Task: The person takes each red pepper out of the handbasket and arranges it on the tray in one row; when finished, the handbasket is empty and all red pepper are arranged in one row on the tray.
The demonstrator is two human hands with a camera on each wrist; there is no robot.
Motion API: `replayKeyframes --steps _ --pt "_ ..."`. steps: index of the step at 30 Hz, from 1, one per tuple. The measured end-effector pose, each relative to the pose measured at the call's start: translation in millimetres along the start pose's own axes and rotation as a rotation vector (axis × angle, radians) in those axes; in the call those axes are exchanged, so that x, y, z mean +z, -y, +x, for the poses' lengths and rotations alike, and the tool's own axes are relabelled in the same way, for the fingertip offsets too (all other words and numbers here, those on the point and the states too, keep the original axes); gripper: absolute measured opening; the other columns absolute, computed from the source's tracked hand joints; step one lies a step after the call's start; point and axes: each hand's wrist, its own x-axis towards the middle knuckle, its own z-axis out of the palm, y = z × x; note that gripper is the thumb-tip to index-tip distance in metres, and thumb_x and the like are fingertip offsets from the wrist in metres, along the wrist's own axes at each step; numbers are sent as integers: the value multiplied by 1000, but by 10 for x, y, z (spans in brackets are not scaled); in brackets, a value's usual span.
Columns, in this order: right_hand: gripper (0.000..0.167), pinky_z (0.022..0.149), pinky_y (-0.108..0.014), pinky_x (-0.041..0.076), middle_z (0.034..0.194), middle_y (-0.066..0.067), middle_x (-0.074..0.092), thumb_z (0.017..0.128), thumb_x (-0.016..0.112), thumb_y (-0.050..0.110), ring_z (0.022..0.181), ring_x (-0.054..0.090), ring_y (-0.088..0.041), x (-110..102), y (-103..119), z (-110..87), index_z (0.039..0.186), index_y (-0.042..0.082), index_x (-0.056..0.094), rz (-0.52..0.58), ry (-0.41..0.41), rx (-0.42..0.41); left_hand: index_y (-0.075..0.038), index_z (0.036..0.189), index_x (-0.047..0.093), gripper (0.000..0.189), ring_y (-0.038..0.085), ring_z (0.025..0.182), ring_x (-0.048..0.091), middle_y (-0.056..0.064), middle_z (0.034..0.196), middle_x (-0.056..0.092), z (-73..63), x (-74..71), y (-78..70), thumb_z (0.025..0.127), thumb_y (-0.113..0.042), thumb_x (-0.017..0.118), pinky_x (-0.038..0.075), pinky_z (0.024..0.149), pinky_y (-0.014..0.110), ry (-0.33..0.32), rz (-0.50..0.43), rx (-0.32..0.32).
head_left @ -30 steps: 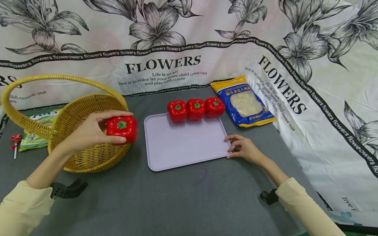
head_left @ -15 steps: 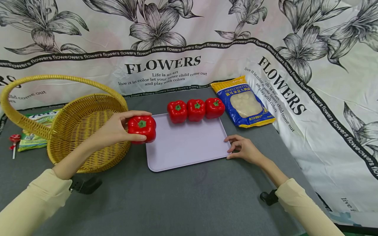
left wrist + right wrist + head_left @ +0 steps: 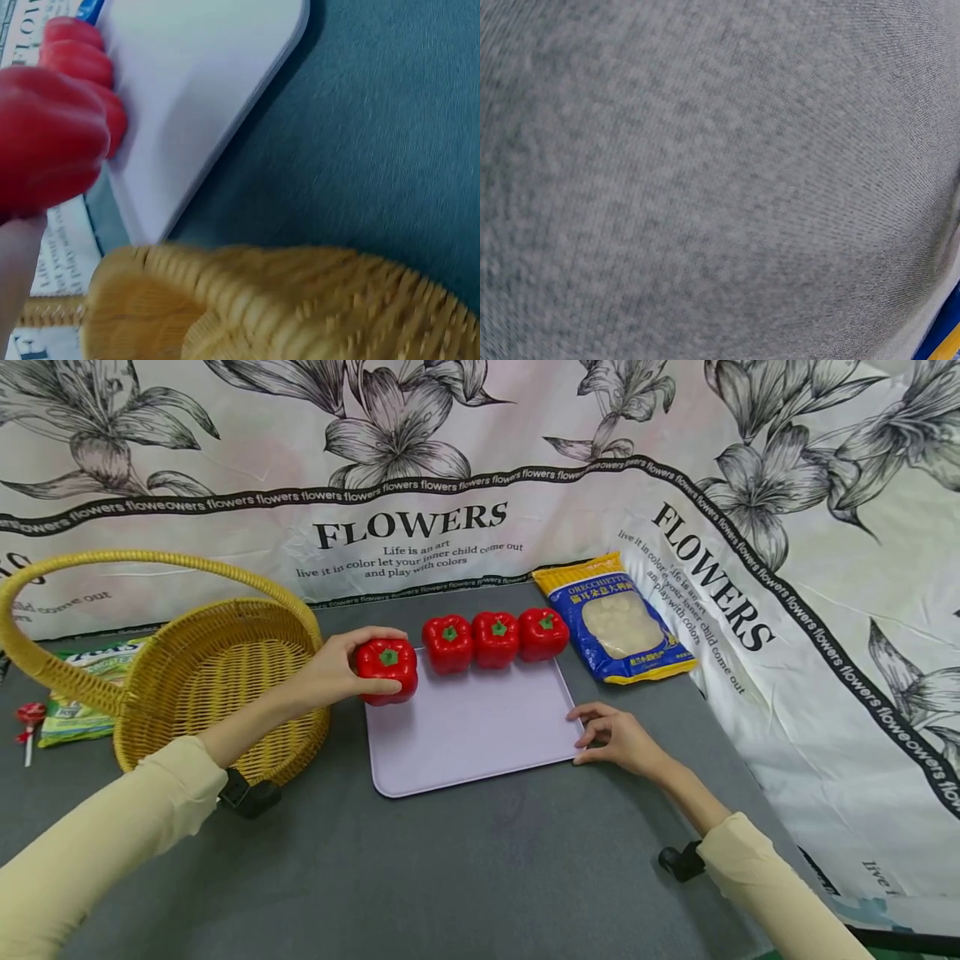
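My left hand grips a red bell pepper from its left side, over the back left part of a pale lilac tray. In the left wrist view the held pepper is blurred, and the tray lies beyond it. Three more red bell peppers form a row along the tray's back edge, just right of the held one. At the tray's right edge, near the front corner, my right hand pinches the rim with bent fingers. The right wrist view shows none of this hand.
A yellow wicker basket with a tall handle stands left of the tray, under my left forearm. Behind it are a green packet and a red lollipop. A blue and yellow orecchiette bag lies at the back right, against the floral cloth.
My left hand has carried the pepper rightward, from above the basket's right rim to over the tray, and slightly toward the back. My right hand has stayed at the tray's edge.
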Motion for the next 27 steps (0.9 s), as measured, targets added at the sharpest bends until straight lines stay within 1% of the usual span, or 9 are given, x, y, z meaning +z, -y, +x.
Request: replayKeyframes --steps 4,7,11,15,18,21,23,27 --pt "15 87 -36 52 122 -17 57 70 83 4 112 51 -32 -8 2 10 73 6 69 -5 0 10 -11 140 46 66 33 123 41 15 136 45 56 76 9 81 -13 74 51 90 44 -68 -65 -88" --pt "15 86 -33 53 121 -17 58 70 83 2 111 51 -32 -10 -6 14 73 6 69 -6 -4 -1 -12 141 45 66 33 124 40 15 138 43 100 119 13 81 -13 74 48 94 47 -99 -105 -135" --pt "15 86 -30 53 121 -18 57 70 83 2 111 51 -32 -7 -9 9 73 6 69 1 -2 -6 -12 142 43 68 34 126 39 15 140 41 167 156 64 82 -12 74 45 98 49 -110 -124 -165" --pt "15 87 -34 52 122 -18 57 71 83 3 112 51 -32 -1 -6 7 73 6 68 9 3 7 -11 144 38 70 36 127 37 17 141 37 207 188 144 83 -11 73 44 100 50 -94 -114 -198" --pt "15 87 -37 52 122 -18 57 71 83 3 112 51 -33 1 -8 6 73 5 68 13 4 12 -10 145 36 72 37 126 38 19 141 36 209 215 190 83 -10 73 43 100 49 -74 -77 -202" --pt "15 87 -37 52 122 -18 57 70 83 1 113 51 -33 -2 -7 1 73 6 68 15 0 14 -9 145 36 74 37 124 40 20 140 38 208 238 222 82 -10 75 44 99 49 -65 -40 -188" --pt "16 87 -35 52 122 -18 57 70 83 1 113 51 -33 -4 -12 -6 72 6 68 9 0 10 -8 144 38 74 37 124 40 20 139 39 210 244 242 80 -11 76 44 99 49 -65 -25 -181" --pt "17 87 -27 52 123 -16 57 70 83 0 113 50 -30 -5 -21 -19 72 8 68 6 -4 9 -9 143 38 75 37 124 40 20 138 40 222 248 275 79 -10 77 45 98 49 -63 -12 -175"
